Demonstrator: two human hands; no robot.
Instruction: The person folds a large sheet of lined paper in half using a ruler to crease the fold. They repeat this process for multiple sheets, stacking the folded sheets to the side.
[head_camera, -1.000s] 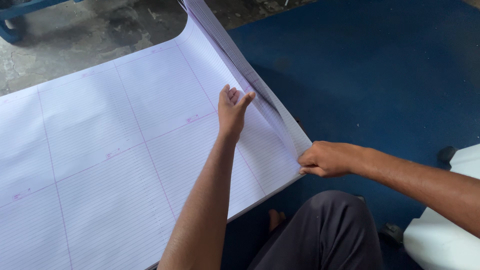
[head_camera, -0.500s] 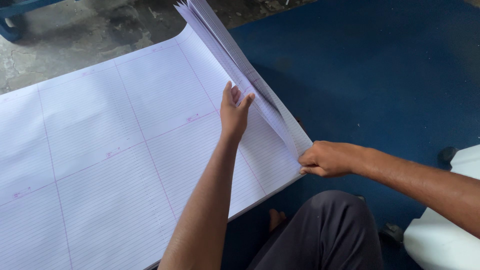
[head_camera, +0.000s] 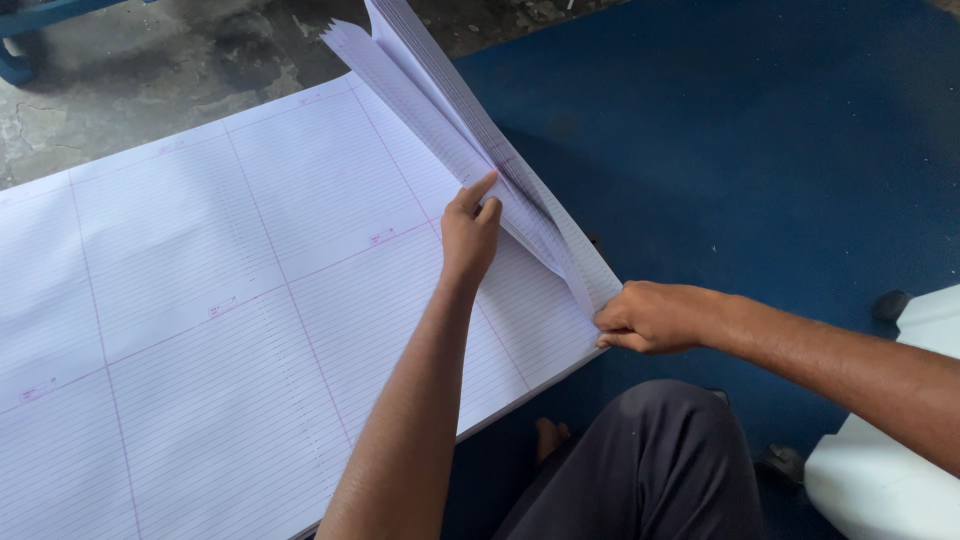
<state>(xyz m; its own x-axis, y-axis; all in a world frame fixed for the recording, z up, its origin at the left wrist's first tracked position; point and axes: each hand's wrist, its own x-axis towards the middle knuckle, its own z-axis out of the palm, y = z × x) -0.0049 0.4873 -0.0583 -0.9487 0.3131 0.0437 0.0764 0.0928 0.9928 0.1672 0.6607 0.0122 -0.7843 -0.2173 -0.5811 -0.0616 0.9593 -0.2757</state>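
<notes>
A large stack of white ruled paper sheets (head_camera: 230, 310) with pink dividing lines lies flat across the left and middle. Along its right edge several sheets (head_camera: 440, 110) are lifted and fanned upward. My left hand (head_camera: 470, 232) rests on the top flat sheet, its fingers pushed in under the lifted sheets. My right hand (head_camera: 650, 316) pinches the near right corner of the lifted sheets between thumb and fingers.
A dark blue mat (head_camera: 760, 150) covers the floor to the right of the stack. Bare grey concrete (head_camera: 150, 70) shows at the top left. A white object (head_camera: 900, 440) sits at the bottom right. My knee in dark trousers (head_camera: 650, 460) is below the stack.
The sheets along the right edge have risen higher and fanned apart. My left hand has slid further under them, fingers now pointing up. My right hand has stayed at the corner.
</notes>
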